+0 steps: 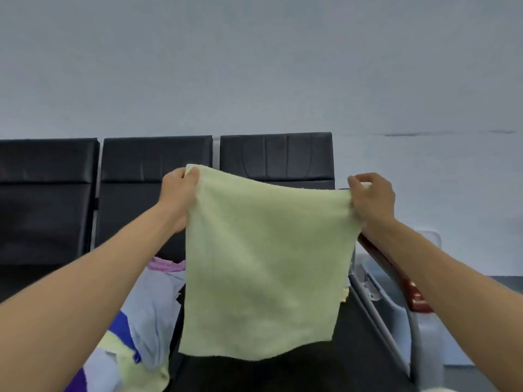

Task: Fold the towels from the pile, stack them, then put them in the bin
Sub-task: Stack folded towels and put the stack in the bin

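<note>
A pale yellow-green towel [260, 267] hangs in mid-air at the centre of the frame, spread flat and held up by its two top corners. The left hand [179, 198] pinches the upper left corner between thumb and fingers; the right hand [372, 198] pinches the upper right corner the same way. The top edge sags a little toward the right, and the bottom edge hangs free, slightly wavy.

To fold it well, the likely next need is to level the two corners and pull the top edge taut, so the halves meet squarely.

In the lower left of the frame lies the pile of towels [141, 329], in lilac, blue, pink and yellow, on a row of black seats [152, 159]. A grey armrest [418, 329] stands at the lower right. No bin can be made out.
</note>
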The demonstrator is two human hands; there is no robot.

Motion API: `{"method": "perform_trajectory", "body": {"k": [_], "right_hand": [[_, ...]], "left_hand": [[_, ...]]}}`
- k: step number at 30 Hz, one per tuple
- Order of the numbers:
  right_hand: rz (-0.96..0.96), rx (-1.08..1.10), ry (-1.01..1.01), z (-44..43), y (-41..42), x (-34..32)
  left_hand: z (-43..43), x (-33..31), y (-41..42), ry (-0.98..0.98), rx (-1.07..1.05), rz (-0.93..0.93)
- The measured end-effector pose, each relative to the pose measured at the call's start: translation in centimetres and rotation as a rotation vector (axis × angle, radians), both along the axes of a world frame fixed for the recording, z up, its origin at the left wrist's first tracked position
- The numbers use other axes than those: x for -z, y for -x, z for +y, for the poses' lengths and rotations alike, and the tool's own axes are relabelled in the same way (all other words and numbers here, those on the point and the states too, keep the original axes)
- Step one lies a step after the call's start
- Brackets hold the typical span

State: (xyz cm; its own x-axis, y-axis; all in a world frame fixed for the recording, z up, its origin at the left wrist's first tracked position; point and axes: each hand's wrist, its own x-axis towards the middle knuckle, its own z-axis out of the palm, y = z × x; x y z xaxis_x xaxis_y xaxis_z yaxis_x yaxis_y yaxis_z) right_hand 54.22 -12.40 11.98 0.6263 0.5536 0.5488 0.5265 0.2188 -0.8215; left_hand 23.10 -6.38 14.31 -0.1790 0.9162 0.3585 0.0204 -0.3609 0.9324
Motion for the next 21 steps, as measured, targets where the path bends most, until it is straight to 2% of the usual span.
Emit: {"method": "perform_trajectory", "body": {"k": [3, 8, 13, 17, 19, 21], "right_hand": [[-0.021, -0.060, 0.024, -0.8, 0.4, -1.9], [-0.062, -0.225, 0.193, -2.9, 0.6, -3.2], [-0.169, -0.377, 0.339, -4.2, 0.8, -3.8], [-0.267, -0.568, 0.532, -4.9, -0.1, -4.3], [-0.371, -0.526, 0.585, -4.8, -0.4, -4.3], [-0.517, -0.388, 0.594, -4.5, -0.5, -4.2]], "left_hand": [[-0.9, -1.8, 0.5, 0.004, 0.001, 0.038], [-0.8, -2.5, 2.3, 0.018, -0.080, 0.258], [-1.5, -2.4, 2.3, 0.010, -0.168, 0.281], [-2.1, -2.4, 2.7, 0.134, -0.053, 0.199], [-2.7, -2.3, 3.1, 0.201, 0.062, 0.169], [-3.4, -2.3, 3.4, 0.230, 0.211, 0.237]]}}
